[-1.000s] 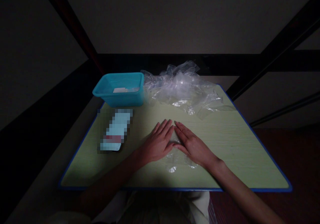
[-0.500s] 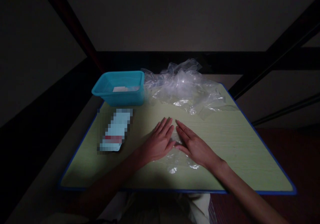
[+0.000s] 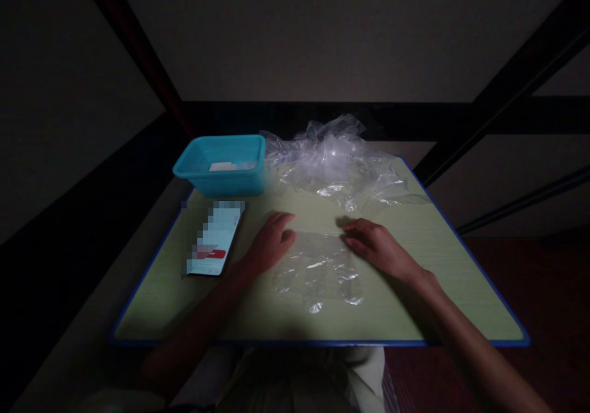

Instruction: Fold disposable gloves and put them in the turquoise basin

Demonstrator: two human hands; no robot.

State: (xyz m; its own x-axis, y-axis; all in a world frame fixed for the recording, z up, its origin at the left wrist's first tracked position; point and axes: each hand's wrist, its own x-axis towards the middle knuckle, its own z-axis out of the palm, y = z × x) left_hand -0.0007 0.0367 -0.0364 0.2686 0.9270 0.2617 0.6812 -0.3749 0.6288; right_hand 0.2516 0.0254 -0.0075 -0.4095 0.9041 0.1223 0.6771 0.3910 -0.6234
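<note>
A clear disposable plastic glove [image 3: 318, 265] lies flat on the table, its finger parts pointing toward me and its straight cuff edge away from me. At the left corner of the cuff is my left hand [image 3: 271, 244], thumb and fingers apart and nothing visibly held. My right hand [image 3: 380, 250] is by the right corner, fingers slightly bent with a gap to the thumb. Whether either hand touches the film, I cannot tell.
A crumpled heap of clear plastic [image 3: 332, 161] covers the back of the table [image 3: 442, 290]. A turquoise basket [image 3: 221, 182] with something white inside stands at the back left. Before it lies a phone [image 3: 214, 241] with a lit screen, partly blurred.
Both hands have moved apart, from lying flat and close together over the glove to its two sides. More of the glove now shows. The view has shifted slightly.
</note>
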